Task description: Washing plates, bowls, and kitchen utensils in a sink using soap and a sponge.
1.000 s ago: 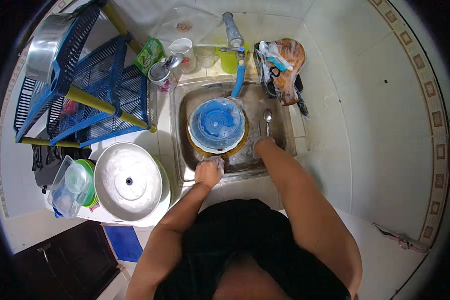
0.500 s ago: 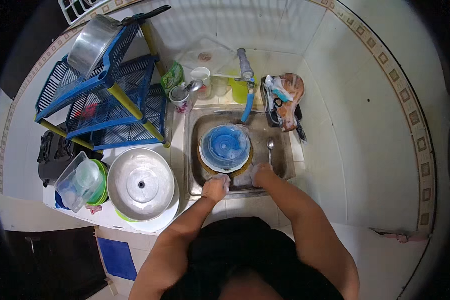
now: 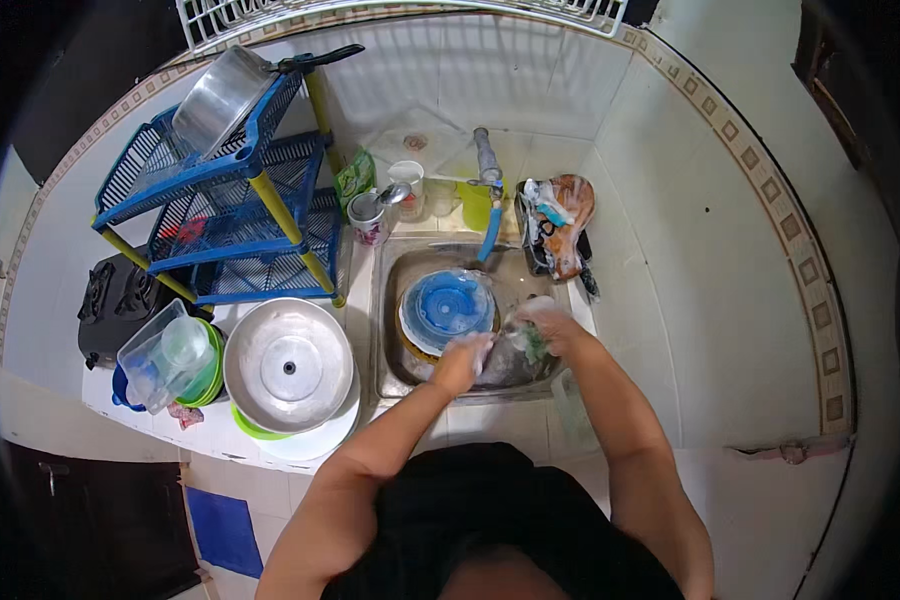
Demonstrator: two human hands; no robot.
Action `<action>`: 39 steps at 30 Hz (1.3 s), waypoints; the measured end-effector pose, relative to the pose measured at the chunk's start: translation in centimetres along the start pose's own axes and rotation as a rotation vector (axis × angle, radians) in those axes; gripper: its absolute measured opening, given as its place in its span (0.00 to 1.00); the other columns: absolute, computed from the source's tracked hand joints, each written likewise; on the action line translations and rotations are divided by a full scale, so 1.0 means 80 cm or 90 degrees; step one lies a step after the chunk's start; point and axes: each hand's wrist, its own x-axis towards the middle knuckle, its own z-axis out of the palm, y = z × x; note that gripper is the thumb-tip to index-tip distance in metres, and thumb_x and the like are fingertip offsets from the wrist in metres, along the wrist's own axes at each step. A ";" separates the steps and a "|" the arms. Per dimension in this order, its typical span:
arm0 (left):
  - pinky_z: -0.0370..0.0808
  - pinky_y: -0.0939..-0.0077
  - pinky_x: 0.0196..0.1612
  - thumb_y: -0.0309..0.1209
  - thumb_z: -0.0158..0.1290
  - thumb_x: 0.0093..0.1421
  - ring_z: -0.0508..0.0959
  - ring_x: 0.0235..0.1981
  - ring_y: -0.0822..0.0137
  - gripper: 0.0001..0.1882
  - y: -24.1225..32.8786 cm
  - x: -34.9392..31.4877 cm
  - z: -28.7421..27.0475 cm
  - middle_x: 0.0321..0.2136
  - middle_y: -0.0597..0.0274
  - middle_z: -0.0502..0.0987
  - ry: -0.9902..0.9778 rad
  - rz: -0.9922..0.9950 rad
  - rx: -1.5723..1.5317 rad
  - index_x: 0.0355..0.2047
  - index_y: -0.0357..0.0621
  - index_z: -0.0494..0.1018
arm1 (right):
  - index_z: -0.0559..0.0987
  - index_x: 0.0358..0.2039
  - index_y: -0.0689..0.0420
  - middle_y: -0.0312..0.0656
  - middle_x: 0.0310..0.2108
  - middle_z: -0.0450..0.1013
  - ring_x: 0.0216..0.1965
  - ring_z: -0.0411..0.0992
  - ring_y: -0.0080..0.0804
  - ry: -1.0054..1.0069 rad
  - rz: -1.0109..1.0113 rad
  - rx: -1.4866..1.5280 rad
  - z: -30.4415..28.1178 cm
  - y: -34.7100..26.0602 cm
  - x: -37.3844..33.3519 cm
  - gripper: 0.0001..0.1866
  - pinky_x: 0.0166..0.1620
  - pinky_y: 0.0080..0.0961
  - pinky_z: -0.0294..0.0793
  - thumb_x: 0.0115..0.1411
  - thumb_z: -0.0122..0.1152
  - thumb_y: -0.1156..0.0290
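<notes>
Steel sink [image 3: 418, 257]: green scrubber [image 3: 535, 343] (blurred) between hands [image 3: 459, 366], against right one [image 3: 555, 331].

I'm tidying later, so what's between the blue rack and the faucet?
In the head view: a green packet, a mug with a metal spoon, a white cup, a clear glass and part of a yellow-green container.

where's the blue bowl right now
In the head view, the blue bowl is in the left half of the sink, just beyond the left hand.
</notes>
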 end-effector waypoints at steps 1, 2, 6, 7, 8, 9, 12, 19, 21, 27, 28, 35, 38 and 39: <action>0.60 0.56 0.53 0.28 0.42 0.59 0.70 0.46 0.51 0.15 -0.006 0.002 0.004 0.43 0.50 0.72 0.047 0.011 -0.075 0.46 0.41 0.68 | 0.78 0.26 0.60 0.46 0.27 0.73 0.30 0.72 0.40 0.020 -0.016 0.017 -0.001 0.007 0.002 0.09 0.34 0.31 0.70 0.48 0.57 0.67; 0.65 0.62 0.50 0.28 0.41 0.60 0.72 0.43 0.48 0.15 0.000 0.007 -0.001 0.40 0.47 0.74 0.093 0.021 -0.150 0.47 0.39 0.67 | 0.78 0.26 0.60 0.46 0.27 0.73 0.30 0.72 0.40 0.021 -0.014 0.018 0.010 0.012 0.003 0.09 0.34 0.31 0.70 0.48 0.57 0.67; 0.70 0.59 0.40 0.28 0.44 0.57 0.72 0.39 0.43 0.14 0.029 0.010 -0.018 0.36 0.40 0.73 0.097 -0.183 -0.230 0.43 0.37 0.69 | 0.76 0.37 0.54 0.48 0.41 0.70 0.45 0.67 0.38 0.549 -0.441 -0.356 0.093 0.059 0.003 0.13 0.47 0.35 0.64 0.52 0.56 0.63; 0.71 0.59 0.38 0.27 0.46 0.55 0.73 0.37 0.43 0.14 0.022 0.008 -0.010 0.34 0.40 0.74 0.176 -0.080 -0.218 0.42 0.38 0.69 | 0.76 0.37 0.54 0.47 0.42 0.70 0.46 0.67 0.38 0.476 -0.513 -0.282 0.107 0.080 0.004 0.13 0.47 0.35 0.64 0.51 0.56 0.64; 0.71 0.60 0.37 0.26 0.45 0.53 0.74 0.37 0.44 0.13 0.032 0.007 -0.021 0.32 0.40 0.74 0.117 -0.063 -0.332 0.40 0.39 0.70 | 0.76 0.37 0.53 0.45 0.43 0.69 0.47 0.66 0.37 0.409 -0.580 -0.205 0.109 0.095 0.008 0.13 0.47 0.35 0.65 0.51 0.57 0.65; 0.70 0.60 0.37 0.25 0.45 0.53 0.74 0.36 0.44 0.12 0.042 0.007 -0.032 0.31 0.41 0.74 0.074 -0.075 -0.282 0.38 0.38 0.70 | 0.76 0.37 0.53 0.45 0.43 0.69 0.47 0.66 0.37 0.416 -0.577 -0.202 0.104 0.103 0.015 0.13 0.47 0.35 0.65 0.51 0.57 0.65; 0.70 0.63 0.37 0.25 0.43 0.54 0.75 0.33 0.49 0.11 0.038 -0.007 -0.023 0.30 0.43 0.75 0.042 -0.041 -0.225 0.38 0.38 0.70 | 0.73 0.41 0.58 0.43 0.37 0.70 0.34 0.70 0.38 0.367 -0.574 -0.258 0.087 0.093 0.026 0.14 0.37 0.33 0.69 0.55 0.52 0.66; 0.68 0.70 0.29 0.28 0.39 0.59 0.70 0.22 0.63 0.12 0.052 -0.005 -0.020 0.23 0.54 0.72 0.000 -0.154 -0.346 0.39 0.36 0.69 | 0.77 0.20 0.55 0.42 0.21 0.72 0.28 0.69 0.44 0.428 -0.705 -0.589 0.083 0.037 0.028 0.05 0.38 0.40 0.66 0.46 0.60 0.68; 0.65 0.76 0.24 0.29 0.38 0.61 0.64 0.19 0.72 0.14 0.028 -0.009 -0.021 0.19 0.64 0.70 -0.002 -0.035 -0.214 0.40 0.35 0.70 | 0.76 0.16 0.55 0.43 0.19 0.71 0.27 0.69 0.44 0.327 -0.802 -0.594 0.091 0.037 0.023 0.10 0.34 0.39 0.67 0.45 0.62 0.63; 0.58 0.82 0.18 0.34 0.38 0.64 0.59 0.15 0.78 0.15 0.057 -0.003 0.001 0.16 0.72 0.63 0.024 -0.155 -0.536 0.42 0.39 0.70 | 0.75 0.23 0.57 0.40 0.19 0.71 0.22 0.70 0.36 0.521 -0.266 -0.298 0.033 0.044 0.047 0.16 0.26 0.29 0.68 0.46 0.65 0.57; 0.57 0.82 0.16 0.35 0.38 0.64 0.58 0.14 0.79 0.15 0.059 0.002 -0.002 0.15 0.72 0.61 0.005 -0.223 -0.593 0.43 0.40 0.69 | 0.75 0.30 0.56 0.38 0.20 0.70 0.21 0.70 0.30 0.505 -0.185 -0.060 0.024 0.053 0.057 0.15 0.23 0.24 0.68 0.47 0.67 0.61; 0.48 0.84 0.12 0.38 0.40 0.61 0.55 0.11 0.78 0.11 0.073 0.004 -0.042 0.13 0.72 0.60 -0.080 -0.426 -0.785 0.28 0.48 0.67 | 0.74 0.34 0.56 0.36 0.25 0.70 0.21 0.68 0.24 0.334 -0.120 0.212 0.064 0.052 0.033 0.11 0.21 0.20 0.69 0.54 0.61 0.64; 0.46 0.84 0.11 0.40 0.42 0.61 0.53 0.10 0.78 0.11 0.076 0.010 -0.043 0.13 0.71 0.59 -0.084 -0.432 -0.780 0.28 0.48 0.66 | 0.75 0.29 0.55 0.34 0.20 0.69 0.23 0.69 0.22 0.337 -0.127 0.291 0.087 0.023 0.015 0.10 0.24 0.23 0.69 0.54 0.60 0.61; 0.46 0.84 0.11 0.41 0.42 0.62 0.53 0.10 0.78 0.11 0.073 0.011 -0.041 0.12 0.71 0.59 -0.072 -0.463 -0.824 0.27 0.49 0.66 | 0.75 0.30 0.55 0.33 0.21 0.68 0.21 0.66 0.22 0.384 -0.085 0.210 0.098 0.013 0.007 0.12 0.21 0.24 0.65 0.54 0.60 0.58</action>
